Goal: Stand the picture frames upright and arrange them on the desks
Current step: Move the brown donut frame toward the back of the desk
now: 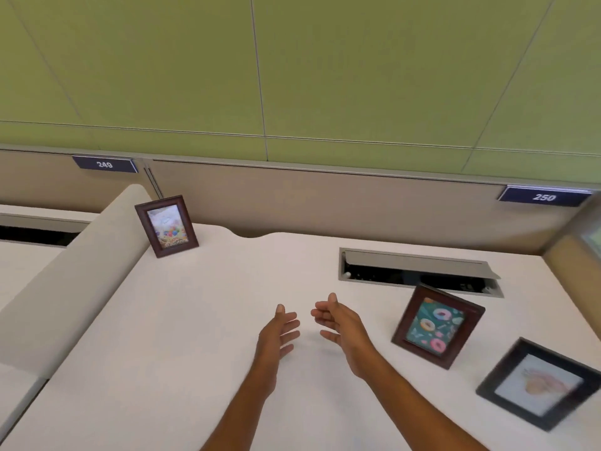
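Three picture frames are on the white desk [201, 320]. A brown frame with a balloon picture [166, 226] stands upright at the back left, by the divider. A brown frame with a donut picture [437, 326] stands upright, tilted, right of my hands. A black frame with a pale picture [540, 384] is at the right; I cannot tell if it lies flat or stands. My left hand [279, 330] and my right hand [341, 323] hover over the desk's middle, palms facing each other, fingers apart, holding nothing.
A cable slot with its flap open [419, 271] is set in the desk behind the donut frame. A padded beige divider [81, 265] bounds the desk on the left. Number plates 249 [104, 164] and 250 [543, 197] hang on the back panel below a green wall.
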`<state>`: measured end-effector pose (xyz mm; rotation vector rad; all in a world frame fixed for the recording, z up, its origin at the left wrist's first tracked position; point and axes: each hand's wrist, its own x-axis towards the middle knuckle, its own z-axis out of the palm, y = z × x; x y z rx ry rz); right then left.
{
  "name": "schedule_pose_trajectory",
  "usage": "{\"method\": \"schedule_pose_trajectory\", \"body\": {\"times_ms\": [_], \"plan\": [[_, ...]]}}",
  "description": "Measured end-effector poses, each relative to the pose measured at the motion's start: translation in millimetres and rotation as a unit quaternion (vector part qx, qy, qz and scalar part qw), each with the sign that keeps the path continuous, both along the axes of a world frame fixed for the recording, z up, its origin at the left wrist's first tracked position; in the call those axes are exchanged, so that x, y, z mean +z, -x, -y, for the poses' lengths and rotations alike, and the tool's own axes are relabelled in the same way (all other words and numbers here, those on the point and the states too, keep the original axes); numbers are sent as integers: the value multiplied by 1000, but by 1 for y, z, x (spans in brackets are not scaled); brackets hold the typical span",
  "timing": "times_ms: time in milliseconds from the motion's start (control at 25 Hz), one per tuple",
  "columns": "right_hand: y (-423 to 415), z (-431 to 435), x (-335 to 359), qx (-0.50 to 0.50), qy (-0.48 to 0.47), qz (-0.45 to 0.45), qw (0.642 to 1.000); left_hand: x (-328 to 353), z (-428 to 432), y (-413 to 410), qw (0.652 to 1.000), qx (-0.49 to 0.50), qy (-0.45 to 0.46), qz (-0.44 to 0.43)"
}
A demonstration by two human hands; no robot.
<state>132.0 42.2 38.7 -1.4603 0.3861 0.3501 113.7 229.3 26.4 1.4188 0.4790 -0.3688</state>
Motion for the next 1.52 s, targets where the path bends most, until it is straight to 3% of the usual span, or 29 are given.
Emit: {"method": "schedule_pose_trajectory", "body": {"times_ms": [360, 560, 840, 1200, 1520], "plan": [[88, 158, 14, -194, 11, 13, 981, 20, 140, 34, 995, -102, -14, -7], [108, 210, 18, -238, 37, 24, 970, 30, 194, 30, 988, -156, -19, 9], [100, 231, -1, -209, 49, -74, 974, 36, 246, -18, 977, -201, -52, 58], [52, 228, -17, -244, 40, -28, 968, 24, 270, -76, 952, -297, -63, 47], [43, 236, -19, -304, 10, -27, 952, 5, 272, -83, 958, -282, -48, 25]]}}
